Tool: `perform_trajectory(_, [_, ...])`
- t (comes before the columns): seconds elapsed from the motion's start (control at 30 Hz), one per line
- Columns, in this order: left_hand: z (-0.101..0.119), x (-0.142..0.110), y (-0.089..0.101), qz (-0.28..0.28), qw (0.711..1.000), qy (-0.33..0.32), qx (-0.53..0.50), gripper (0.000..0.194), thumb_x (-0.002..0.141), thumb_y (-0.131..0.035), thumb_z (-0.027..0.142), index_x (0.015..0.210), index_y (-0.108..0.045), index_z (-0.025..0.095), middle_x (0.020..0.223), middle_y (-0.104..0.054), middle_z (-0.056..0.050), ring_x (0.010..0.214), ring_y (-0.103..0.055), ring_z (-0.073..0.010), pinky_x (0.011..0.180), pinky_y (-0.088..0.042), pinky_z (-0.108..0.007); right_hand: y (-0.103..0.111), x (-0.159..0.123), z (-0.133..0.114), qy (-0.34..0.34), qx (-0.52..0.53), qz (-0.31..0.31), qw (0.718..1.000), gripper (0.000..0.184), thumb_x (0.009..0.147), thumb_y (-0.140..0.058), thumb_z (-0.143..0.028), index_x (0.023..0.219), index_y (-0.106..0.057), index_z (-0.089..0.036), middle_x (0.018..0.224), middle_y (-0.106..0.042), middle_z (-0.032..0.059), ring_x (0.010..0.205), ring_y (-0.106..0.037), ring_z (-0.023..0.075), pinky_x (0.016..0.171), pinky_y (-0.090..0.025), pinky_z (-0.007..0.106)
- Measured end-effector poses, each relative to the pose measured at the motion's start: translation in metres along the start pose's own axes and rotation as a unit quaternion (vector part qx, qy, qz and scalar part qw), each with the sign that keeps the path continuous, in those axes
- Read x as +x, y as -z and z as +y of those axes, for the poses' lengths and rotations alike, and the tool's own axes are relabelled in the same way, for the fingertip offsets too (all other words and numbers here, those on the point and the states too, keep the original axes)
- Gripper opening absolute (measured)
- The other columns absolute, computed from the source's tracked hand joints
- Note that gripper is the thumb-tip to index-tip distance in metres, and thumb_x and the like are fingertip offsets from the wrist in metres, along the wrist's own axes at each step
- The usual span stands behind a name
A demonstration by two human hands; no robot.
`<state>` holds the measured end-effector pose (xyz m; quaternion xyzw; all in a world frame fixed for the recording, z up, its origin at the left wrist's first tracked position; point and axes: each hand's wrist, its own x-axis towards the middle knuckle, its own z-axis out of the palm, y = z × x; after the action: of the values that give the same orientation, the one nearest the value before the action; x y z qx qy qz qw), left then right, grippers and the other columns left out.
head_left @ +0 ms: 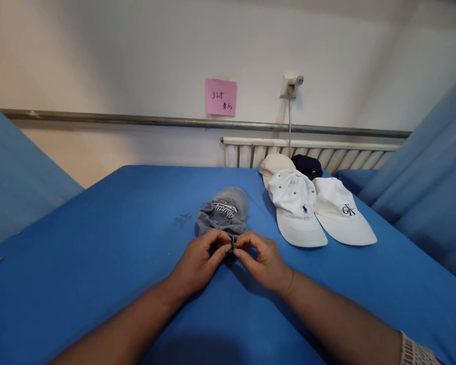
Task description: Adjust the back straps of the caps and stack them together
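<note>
A grey baseball cap (pixel 223 215) with white lettering lies on the blue cloth, its brim pointing away from me and its crown slumped. My left hand (pixel 201 258) pinches the near end of the cap, at its back strap, between thumb and forefinger. From the other side my right hand (pixel 264 258) pinches the same strap, the fingertips of both hands almost meeting. Fingers partly cover the strap, so whether its fastening is done up cannot be made out.
To the right sit a pale cap with a small emblem (pixel 294 203), a white cap with black letters (pixel 340 210), a beige cap (pixel 275 165) and a dark cap (pixel 307 166). A radiator (pixel 245 154) stands behind the blue-covered table (pixel 99 228). Blue curtains (pixel 433 167) hang at both sides.
</note>
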<state>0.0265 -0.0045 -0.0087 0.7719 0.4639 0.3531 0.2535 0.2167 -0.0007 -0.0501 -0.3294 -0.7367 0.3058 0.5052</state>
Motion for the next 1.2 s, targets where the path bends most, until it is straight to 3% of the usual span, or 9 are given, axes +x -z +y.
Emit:
perform_trajectory(0.33, [0.006, -0.002, 0.003, -0.057, 0.992, -0.091, 0.073, 0.026, 0.087, -0.061, 0.022, 0.113, -0.062, 0.022, 0.105, -0.072, -0.005, 0.096, -0.065, -0.0203, 0.086, -0.049, -0.036, -0.012, 0.001, 0.008, -0.136, 0.078, 0.032, 0.987, 0.009, 0.081, -0.063, -0.026, 0.075, -0.061, -0.019, 0.068, -0.063, -0.0009, 0.060, -0.055, 0.0117, 0.058, -0.044, 0.024])
perform_trajectory(0.47, [0.006, -0.002, 0.002, -0.058, 0.980, -0.137, 0.130, 0.018, 0.089, -0.062, 0.026, 0.105, -0.063, 0.021, 0.095, -0.071, -0.004, 0.089, -0.062, -0.0206, 0.086, -0.046, -0.039, -0.015, 0.002, 0.009, -0.183, 0.130, 0.032, 0.974, 0.015, 0.078, -0.066, -0.030, 0.070, -0.061, -0.019, 0.059, -0.059, -0.0027, 0.053, -0.049, 0.0095, 0.049, -0.037, 0.021])
perform_trajectory(0.6, [0.004, -0.001, 0.000, -0.036, 0.974, -0.151, 0.164, 0.009, 0.089, -0.059, 0.023, 0.097, -0.063, 0.020, 0.089, -0.069, -0.003, 0.084, -0.061, -0.0199, 0.087, -0.043, -0.040, -0.014, 0.003, 0.006, -0.199, 0.164, 0.034, 0.966, 0.018, 0.074, -0.069, -0.033, 0.068, -0.060, -0.018, 0.058, -0.058, -0.0028, 0.052, -0.047, 0.0088, 0.048, -0.036, 0.020])
perform_trajectory(0.83, [0.000, 0.003, 0.003, 0.018, 0.970, -0.128, 0.204, 0.012, 0.085, -0.062, 0.023, 0.096, -0.065, 0.021, 0.090, -0.070, -0.002, 0.089, -0.060, -0.0228, 0.093, -0.040, -0.045, -0.002, 0.010, 0.005, -0.223, 0.195, 0.087, 0.951, 0.030, 0.072, -0.072, -0.044, 0.067, -0.058, -0.019, 0.049, -0.047, -0.0071, 0.046, -0.038, 0.0076, 0.046, -0.030, 0.021])
perform_trajectory(1.2, [0.000, 0.002, 0.008, 0.051, 0.965, -0.147, 0.213, 0.016, 0.088, -0.063, 0.025, 0.103, -0.065, 0.022, 0.095, -0.074, -0.003, 0.091, -0.063, -0.0228, 0.088, -0.043, -0.044, 0.007, 0.011, 0.002, -0.217, 0.211, 0.088, 0.949, 0.033, 0.072, -0.073, -0.048, 0.068, -0.059, -0.019, 0.048, -0.050, -0.0057, 0.045, -0.042, 0.0086, 0.046, -0.033, 0.022])
